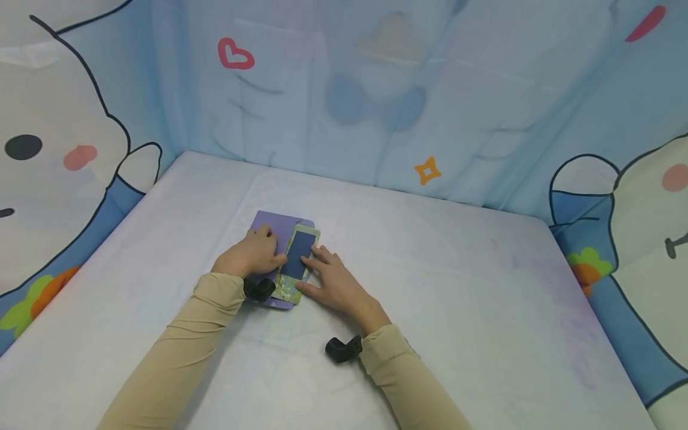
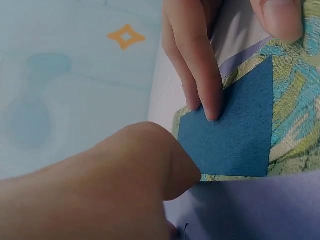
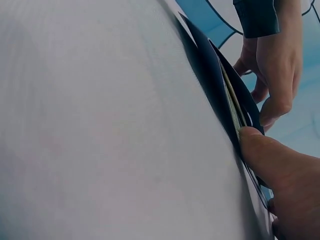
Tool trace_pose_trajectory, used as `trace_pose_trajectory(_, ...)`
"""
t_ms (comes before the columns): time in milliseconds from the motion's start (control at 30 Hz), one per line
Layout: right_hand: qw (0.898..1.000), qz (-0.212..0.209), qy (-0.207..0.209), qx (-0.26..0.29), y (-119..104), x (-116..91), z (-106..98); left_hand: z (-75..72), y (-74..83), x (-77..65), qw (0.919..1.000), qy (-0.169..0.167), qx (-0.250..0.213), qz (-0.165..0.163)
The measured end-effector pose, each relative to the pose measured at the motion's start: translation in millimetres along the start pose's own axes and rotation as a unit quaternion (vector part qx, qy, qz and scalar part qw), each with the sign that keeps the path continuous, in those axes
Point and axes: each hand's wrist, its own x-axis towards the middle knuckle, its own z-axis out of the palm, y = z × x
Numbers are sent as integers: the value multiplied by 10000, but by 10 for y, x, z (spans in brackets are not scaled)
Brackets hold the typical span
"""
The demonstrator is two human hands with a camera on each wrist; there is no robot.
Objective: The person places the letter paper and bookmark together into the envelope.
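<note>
A purple folded card (image 1: 282, 224) lies on the white-covered table. On its right part is a narrow green-and-yellow patterned piece (image 1: 287, 289) with a dark blue rectangle (image 1: 299, 254) on it; its woven-looking surface shows in the left wrist view. My left hand (image 1: 252, 252) rests on the purple card, fingers bent, thumb at the patterned piece's left edge. From the right, my right hand (image 1: 335, 283) touches the patterned piece with spread fingers, two of them on the blue rectangle (image 2: 230, 130). In the right wrist view, the right thumb (image 3: 265, 152) presses against the layered edge.
The white tablecloth (image 1: 457, 310) extends widely around the card. Behind the table hangs a light blue printed curtain (image 1: 349, 89), and cartoon-printed cloth (image 1: 48, 179) borders the sides. Small black cameras (image 1: 340, 349) sit at both wrists.
</note>
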Motion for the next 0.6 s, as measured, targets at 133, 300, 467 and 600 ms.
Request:
trace_pose_trajectory(133,9999,50,-120,-19,-13,-8,-31,3,-5,7,10000,-30,-2,10)
trace_pose_trajectory(300,9998,-37,-192,18,-30,-13,-65,-2,-4,12,10000,-45,22,48)
trace_pose_trajectory(467,9997,-219,-129,5,-32,-16,-61,-1,-7,19,10000,-42,36,78)
trace_pose_trajectory(600,9992,-384,-92,20,-30,-19,-38,13,-7,23,10000,-28,53,76)
